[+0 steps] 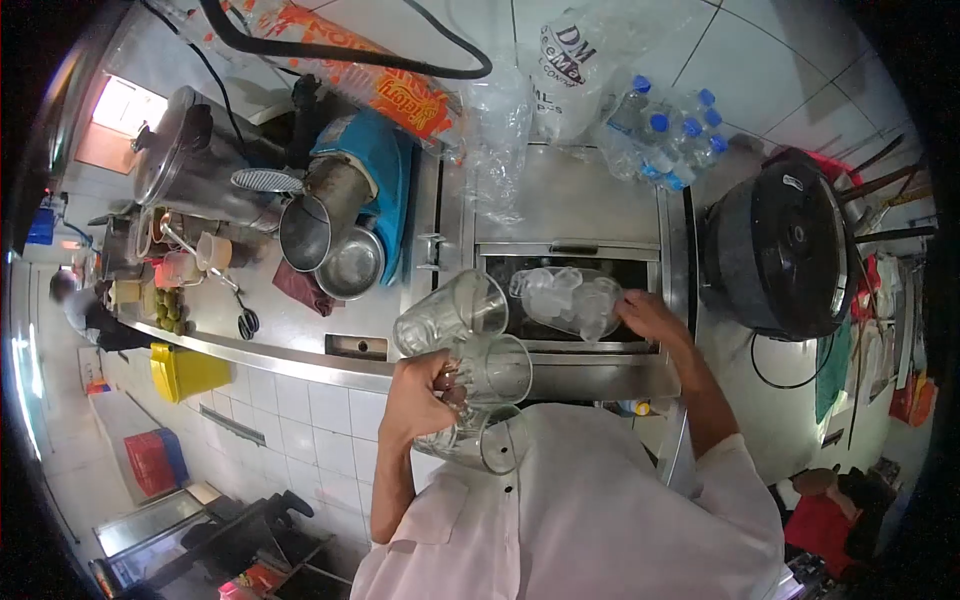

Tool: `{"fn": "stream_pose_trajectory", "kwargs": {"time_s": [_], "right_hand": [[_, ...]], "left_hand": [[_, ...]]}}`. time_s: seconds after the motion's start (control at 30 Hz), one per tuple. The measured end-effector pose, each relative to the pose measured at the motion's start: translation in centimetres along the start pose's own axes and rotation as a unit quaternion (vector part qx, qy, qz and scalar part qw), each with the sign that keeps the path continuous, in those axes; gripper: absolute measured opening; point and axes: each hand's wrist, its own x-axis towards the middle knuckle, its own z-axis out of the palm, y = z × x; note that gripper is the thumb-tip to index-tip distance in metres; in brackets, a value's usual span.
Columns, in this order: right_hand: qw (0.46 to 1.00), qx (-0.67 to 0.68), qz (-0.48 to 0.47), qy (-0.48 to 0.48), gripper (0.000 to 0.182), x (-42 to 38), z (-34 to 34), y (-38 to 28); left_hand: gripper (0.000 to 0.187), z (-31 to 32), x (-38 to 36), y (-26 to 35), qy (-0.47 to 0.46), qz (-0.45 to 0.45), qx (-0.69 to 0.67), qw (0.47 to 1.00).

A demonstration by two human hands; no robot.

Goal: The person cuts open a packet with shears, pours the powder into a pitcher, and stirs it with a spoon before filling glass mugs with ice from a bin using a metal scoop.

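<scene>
Three clear glass mugs (pixel 497 369) are bunched together in my left hand (pixel 418 393), its fingers wrapped round their handles. The mugs tilt with their mouths to the right, in front of the counter edge. My right hand (pixel 645 316) grips the right end of a clear container (pixel 597 322) heaped with ice cubes (pixel 553 292). Container and ice overlap the dark opening of a steel bin (pixel 630 274) set into the counter. The mug mouths are just left of the ice.
Bottles with blue caps (pixel 690 127) stand behind the bin. A black rounded appliance (pixel 782 245) is at right. To the left are a blue machine (pixel 400 200), a steel bowl (pixel 352 262) and a dark red cloth (pixel 303 288). A yellow bin (pixel 190 373) hangs below the counter.
</scene>
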Motion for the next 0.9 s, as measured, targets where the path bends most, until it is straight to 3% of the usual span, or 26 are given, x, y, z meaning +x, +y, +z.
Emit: {"fn": "stream_pose_trajectory", "kwargs": {"time_s": [0.07,0.13,0.3,0.43,0.73,0.9], "right_hand": [[1.000,0.001,-0.026,0.012,0.041,-3.1,-5.7,-3.2],[0.996,-0.080,-0.026,0.007,0.041,-4.4,-9.8,-4.5],[0.978,-0.204,-0.029,-0.021,0.041,-6.2,-17.1,-9.4],[0.967,-0.247,-0.046,-0.030,0.035,-6.2,-18.6,-13.1],[0.947,-0.306,-0.039,-0.088,0.041,-5.7,-22.2,-15.4],[0.956,-0.279,-0.088,-0.033,0.033,-5.3,-21.3,-14.7]], "left_hand": [[0.020,0.0,1.1,0.5,-0.016,0.005,0.004,1.000],[0.018,0.1,2.0,0.9,-0.051,-0.008,0.025,0.998],[0.017,1.4,4.0,0.5,-0.114,0.066,0.085,0.988],[0.016,2.8,4.8,1.2,-0.143,0.088,0.084,0.982],[0.022,4.4,4.2,1.0,-0.152,0.006,-0.114,0.982],[0.028,5.2,3.8,0.6,-0.155,0.009,-0.162,0.974]]}}
